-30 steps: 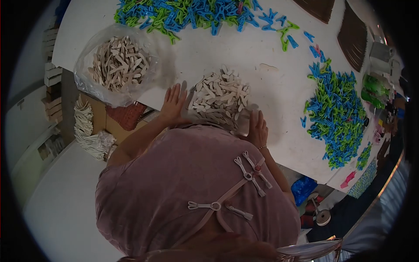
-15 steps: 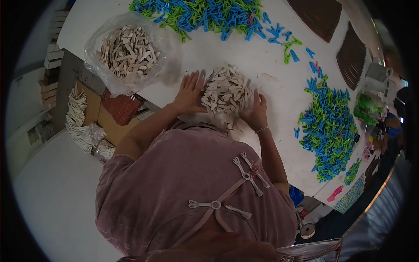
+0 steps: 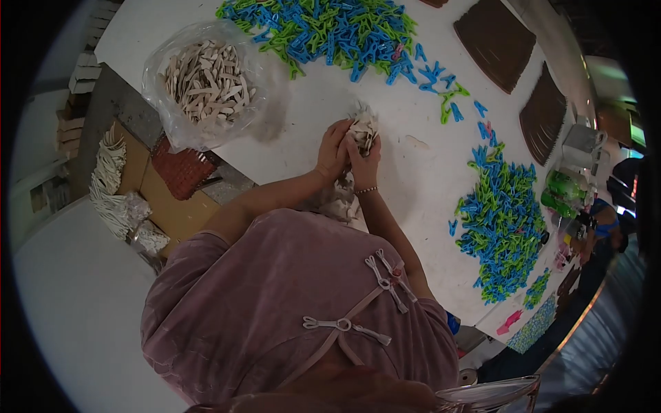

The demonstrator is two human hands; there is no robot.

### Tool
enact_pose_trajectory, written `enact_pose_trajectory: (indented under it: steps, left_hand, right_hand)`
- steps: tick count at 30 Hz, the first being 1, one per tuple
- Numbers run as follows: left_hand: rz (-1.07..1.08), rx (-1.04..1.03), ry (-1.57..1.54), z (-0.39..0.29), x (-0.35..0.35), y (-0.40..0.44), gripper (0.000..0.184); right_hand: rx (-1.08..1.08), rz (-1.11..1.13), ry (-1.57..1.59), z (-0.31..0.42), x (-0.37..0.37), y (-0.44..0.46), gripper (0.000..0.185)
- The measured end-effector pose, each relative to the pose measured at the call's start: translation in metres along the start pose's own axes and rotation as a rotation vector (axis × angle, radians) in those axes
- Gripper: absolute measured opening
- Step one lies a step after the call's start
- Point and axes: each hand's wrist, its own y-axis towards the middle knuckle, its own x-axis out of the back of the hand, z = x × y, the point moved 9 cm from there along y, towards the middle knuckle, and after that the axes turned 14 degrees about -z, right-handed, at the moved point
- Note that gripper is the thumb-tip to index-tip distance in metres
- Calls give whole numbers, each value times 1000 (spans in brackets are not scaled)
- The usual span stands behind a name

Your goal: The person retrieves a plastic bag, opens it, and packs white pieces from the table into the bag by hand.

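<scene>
Above the white table, both hands are closed around a bunch of small, flat, off-white strips (image 3: 363,129); their material I cannot tell. My left hand (image 3: 332,150) cups the bunch from the left, and my right hand (image 3: 365,167), with a beaded bracelet at the wrist, wraps it from the right. The strips' tips stick out beyond the fingers. Nearer my body, more pale strips (image 3: 341,203) lie in a heap, partly hidden by my forearms. To the left, a clear plastic bag (image 3: 153,72) stands open, filled with similar strips (image 3: 210,86).
Blue and green plastic clips lie in one heap (image 3: 323,34) at the far side and another heap (image 3: 502,227) at the right, with loose ones between. Two brown fan-shaped pieces (image 3: 496,45) lie farther right. A cardboard box (image 3: 162,213) stands below the table's left edge.
My hands, formerly spread on either side of one pile, have come together and closed on a bunch of strips. The bunch is now farther from my body; some strips stay behind.
</scene>
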Motion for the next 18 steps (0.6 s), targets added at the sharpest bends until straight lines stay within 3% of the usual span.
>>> enact_pose_trajectory:
  steps: [1, 3, 4, 6, 9, 11, 14, 16, 17, 18]
  left_hand:
    - [-43, 4, 1, -7, 2, 1, 38]
    - [-28, -27, 39, -25, -2, 4, 38]
    - [-6, -54, 78, -34, -5, 5, 38]
    - [48, -94, 125, -50, -10, 8, 37]
    - [98, -159, 174, -65, -21, 5, 39]
    - [88, -188, 173, -75, -27, 2, 42]
    - [23, -172, 189, -83, -29, 2, 52]
    - [199, -18, 157, -75, -37, 6, 62]
    - [169, -19, 177, -79, -27, 10, 62]
    - [185, -157, 305, -95, -18, 11, 59]
  right_hand:
    - [8, 5, 1, 8, -2, -1, 76]
    - [-147, 5, 442, 16, -2, -7, 62]
    - [-140, 10, 441, 15, 2, -6, 62]
    - [-271, 221, 605, 13, -6, -8, 43]
    - [-420, 233, 780, 10, -6, -5, 43]
    - [-435, 285, 697, -44, -2, 30, 42]
    - [-462, 332, 657, -56, -5, 44, 43]
    - [-486, 343, 741, -41, -11, 39, 46]
    - [-501, 362, 785, -32, -15, 35, 48]
    - [-520, 387, 829, -21, -19, 30, 50]
